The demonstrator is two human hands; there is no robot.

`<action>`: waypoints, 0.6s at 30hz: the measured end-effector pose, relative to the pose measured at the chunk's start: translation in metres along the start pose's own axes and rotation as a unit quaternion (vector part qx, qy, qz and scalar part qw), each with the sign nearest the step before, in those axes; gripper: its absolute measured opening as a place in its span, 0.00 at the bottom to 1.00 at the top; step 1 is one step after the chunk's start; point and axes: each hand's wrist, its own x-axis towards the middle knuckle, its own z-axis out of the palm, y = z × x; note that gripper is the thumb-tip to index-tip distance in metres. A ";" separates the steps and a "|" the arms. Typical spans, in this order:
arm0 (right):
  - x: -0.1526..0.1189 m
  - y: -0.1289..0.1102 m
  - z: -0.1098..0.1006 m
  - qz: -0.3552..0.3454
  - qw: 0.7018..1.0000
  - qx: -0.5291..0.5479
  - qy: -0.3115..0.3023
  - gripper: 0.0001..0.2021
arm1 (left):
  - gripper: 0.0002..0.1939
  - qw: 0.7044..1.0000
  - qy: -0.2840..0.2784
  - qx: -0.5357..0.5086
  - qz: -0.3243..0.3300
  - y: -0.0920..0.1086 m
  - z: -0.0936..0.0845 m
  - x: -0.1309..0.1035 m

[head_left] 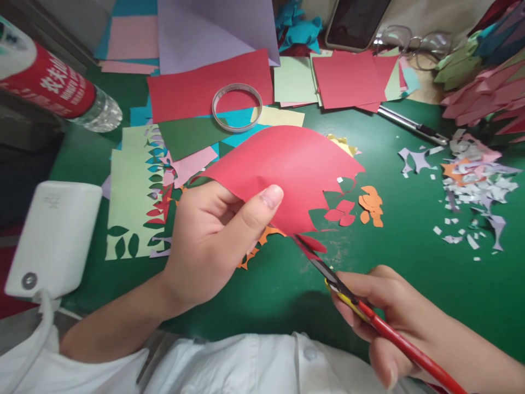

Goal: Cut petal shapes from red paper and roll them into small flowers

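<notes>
My left hand grips a curved sheet of red paper, thumb on top and fingers beneath. Leaf-shaped notches run along the sheet's right edge. My right hand holds scissors with red and yellow handles, and their dark blades meet the paper's lower corner. A red leaf-shaped piece lies at the blades; whether it is fully cut off I cannot tell. Just beyond, small red leaf cutouts rest on the green table beside a little pile of orange cutouts.
A tape roll sits on stacked coloured paper at the back. To the left are a white power bank with a cable and a bottle. Paper scraps and a pen lie right; a phone and glasses are behind.
</notes>
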 end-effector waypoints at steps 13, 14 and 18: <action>0.002 -0.002 -0.001 -0.013 0.999 -0.012 -0.036 0.35 | 0.21 0.999 0.008 0.031 0.006 0.001 0.001 0.000; 0.001 -0.001 -0.001 -0.018 0.999 -0.010 -0.039 0.35 | 0.21 0.999 0.011 0.035 0.005 0.001 0.001 0.000; -0.004 0.003 0.000 -0.008 0.999 -0.023 -0.027 0.35 | 0.23 0.998 0.009 0.055 -0.016 0.003 0.000 0.000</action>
